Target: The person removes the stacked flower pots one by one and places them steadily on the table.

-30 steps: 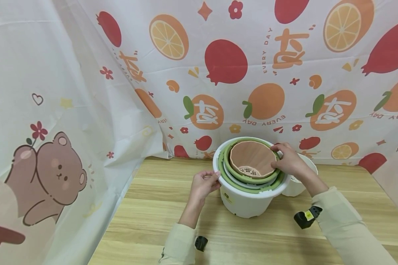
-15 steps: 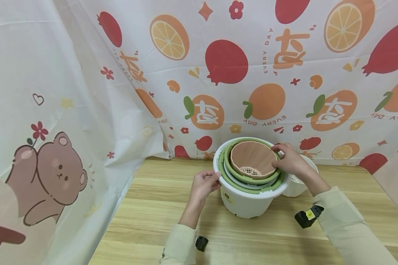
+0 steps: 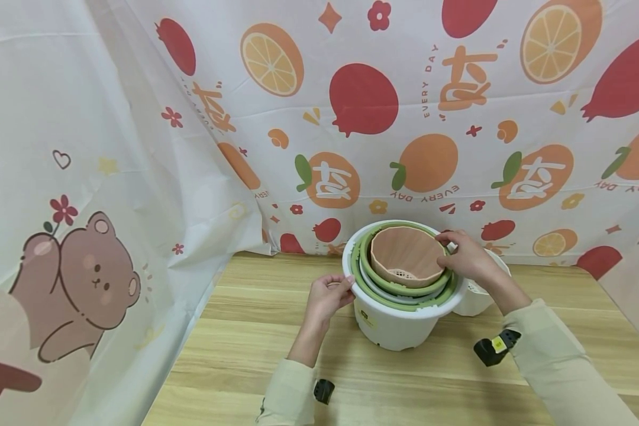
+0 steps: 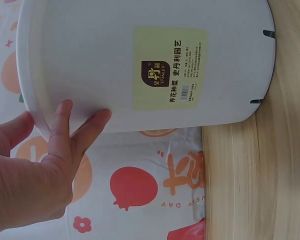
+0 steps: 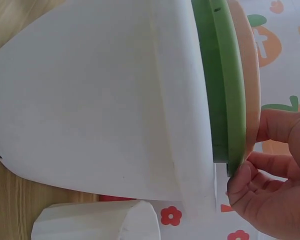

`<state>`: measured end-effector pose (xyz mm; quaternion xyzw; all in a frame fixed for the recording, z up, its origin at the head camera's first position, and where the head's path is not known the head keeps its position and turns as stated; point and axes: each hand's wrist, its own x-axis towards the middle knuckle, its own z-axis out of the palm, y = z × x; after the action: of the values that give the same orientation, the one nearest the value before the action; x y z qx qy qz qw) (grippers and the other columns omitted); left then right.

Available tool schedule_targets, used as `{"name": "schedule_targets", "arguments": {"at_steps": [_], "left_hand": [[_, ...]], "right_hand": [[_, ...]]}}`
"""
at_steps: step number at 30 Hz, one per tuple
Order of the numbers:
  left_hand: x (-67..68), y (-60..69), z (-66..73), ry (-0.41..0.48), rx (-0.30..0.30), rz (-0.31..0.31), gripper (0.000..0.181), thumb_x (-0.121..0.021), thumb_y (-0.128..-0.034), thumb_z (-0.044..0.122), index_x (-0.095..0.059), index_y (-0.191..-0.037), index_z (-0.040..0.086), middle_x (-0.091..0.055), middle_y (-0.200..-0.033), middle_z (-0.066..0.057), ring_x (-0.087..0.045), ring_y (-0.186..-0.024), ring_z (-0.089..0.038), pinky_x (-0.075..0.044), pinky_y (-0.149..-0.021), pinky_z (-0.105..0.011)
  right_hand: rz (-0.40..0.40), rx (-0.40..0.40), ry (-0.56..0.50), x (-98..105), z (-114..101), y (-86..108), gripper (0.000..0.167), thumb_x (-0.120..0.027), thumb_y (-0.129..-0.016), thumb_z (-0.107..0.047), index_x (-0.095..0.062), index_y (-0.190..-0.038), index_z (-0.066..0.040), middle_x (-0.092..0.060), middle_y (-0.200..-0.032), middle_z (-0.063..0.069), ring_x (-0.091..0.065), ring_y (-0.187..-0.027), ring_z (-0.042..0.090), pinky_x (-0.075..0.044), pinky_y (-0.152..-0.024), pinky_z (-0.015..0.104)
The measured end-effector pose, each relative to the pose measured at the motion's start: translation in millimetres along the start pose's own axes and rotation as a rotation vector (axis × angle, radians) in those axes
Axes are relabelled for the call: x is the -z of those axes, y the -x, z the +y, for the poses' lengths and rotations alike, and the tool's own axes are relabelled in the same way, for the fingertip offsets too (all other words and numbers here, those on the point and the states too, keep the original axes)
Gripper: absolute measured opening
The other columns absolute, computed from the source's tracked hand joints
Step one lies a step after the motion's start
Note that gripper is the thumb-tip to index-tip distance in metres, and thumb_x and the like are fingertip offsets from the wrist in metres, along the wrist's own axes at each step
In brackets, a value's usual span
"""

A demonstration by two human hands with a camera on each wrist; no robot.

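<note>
The right hand point(image 3: 468, 257) has its grip pinched on the rim of the pink-brown flowerpot point(image 3: 404, 251), which sits as the innermost one of a nest, right of the centre of the frame. Around it is a green flowerpot point(image 5: 235, 90), then a grey rim and one more green rim, all inside the large white flowerpot point(image 3: 396, 328). The left hand point(image 3: 325, 296) has its grip clamped on the left edge of this white one, thumb over the rim. Its yellow label point(image 4: 170, 70) faces the left wrist camera. It stands on the wooden desk point(image 3: 255, 355); a smaller white pot point(image 3: 471, 305) is just beside, to its right.
</note>
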<state>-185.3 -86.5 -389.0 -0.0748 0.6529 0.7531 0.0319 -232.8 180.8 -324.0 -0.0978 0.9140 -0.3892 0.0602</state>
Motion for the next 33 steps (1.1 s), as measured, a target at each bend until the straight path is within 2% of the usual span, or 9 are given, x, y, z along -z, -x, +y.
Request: {"name": "schedule_targets", "arguments": {"at_steps": [11,17,33], "left_hand": [[-0.7,0.4,-0.4,0.003,0.001,0.013,0.022,-0.06,-0.0881,0.007,-0.052,-0.098,-0.011,-0.063,-0.071,-0.007,-0.06,-0.064,-0.01,-0.056,-0.069,-0.027],[-1.0,-0.3,-0.4,0.005,0.001,0.013,0.022,-0.06,-0.0885,0.007,-0.052,-0.098,-0.011,-0.062,-0.071,-0.006,-0.06,-0.065,-0.01,-0.056,-0.068,-0.026],[-0.7,-0.6,-1.2,-0.004,-0.01,0.007,0.023,-0.06,-0.0883,0.008,-0.053,-0.097,-0.011,-0.062,-0.071,-0.007,-0.06,-0.064,-0.01,-0.056,-0.069,-0.027]], "right_hand": [[0.008,-0.001,0.01,2.2,-0.3,-1.1,0.051,-0.057,-0.078,-0.001,-0.044,-0.125,0.011,-0.044,-0.112,0.023,-0.045,-0.083,0.027,-0.043,-0.061,0.028],[0.001,-0.006,-0.029,3.7,-2.1,0.5,0.052,-0.056,-0.078,0.0,-0.041,-0.127,0.011,-0.044,-0.113,0.024,-0.047,-0.08,0.025,-0.049,-0.057,0.026],[-0.025,-0.034,-0.143,8.8,-3.6,5.3,0.056,-0.05,-0.082,0.001,-0.032,-0.134,0.006,-0.04,-0.121,0.025,-0.051,-0.086,0.03,-0.054,-0.063,0.029]]}}
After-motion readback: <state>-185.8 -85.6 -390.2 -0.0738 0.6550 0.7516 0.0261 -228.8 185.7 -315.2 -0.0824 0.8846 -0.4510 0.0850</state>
